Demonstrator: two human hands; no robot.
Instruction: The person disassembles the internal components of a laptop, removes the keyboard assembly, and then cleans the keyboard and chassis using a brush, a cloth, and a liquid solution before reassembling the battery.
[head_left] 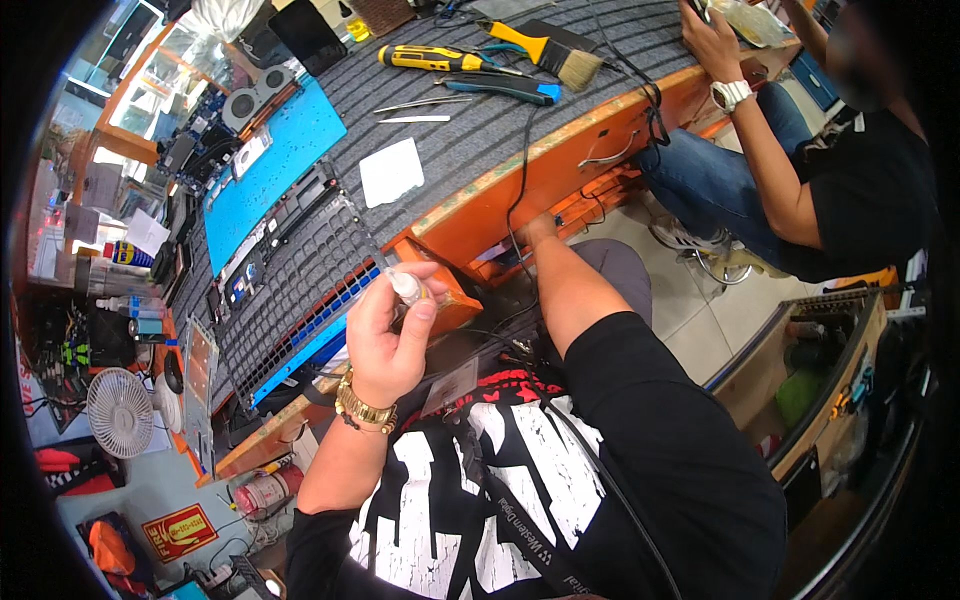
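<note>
My left hand [388,340] is raised over the desk's front edge, its fingers and thumb closed around a small white bottle [407,288]. A gold watch [364,405] circles that wrist. Just beyond the hand lies a black laptop keyboard panel [318,262] with a blue strip [318,330] along its near edge. My right arm [580,290] reaches forward beneath the desk front. Only part of my right hand [541,229] shows there, by the orange shelf under the desk; its fingers are hidden.
On the striped desk mat lie a white square card [392,172], tweezers [422,104], a yellow screwdriver [415,57], a blue cutter [500,87] and a brush [560,60]. Behind the keyboard is a blue mat [275,170]. A black cable [522,170] hangs down. Another person [850,190] sits right.
</note>
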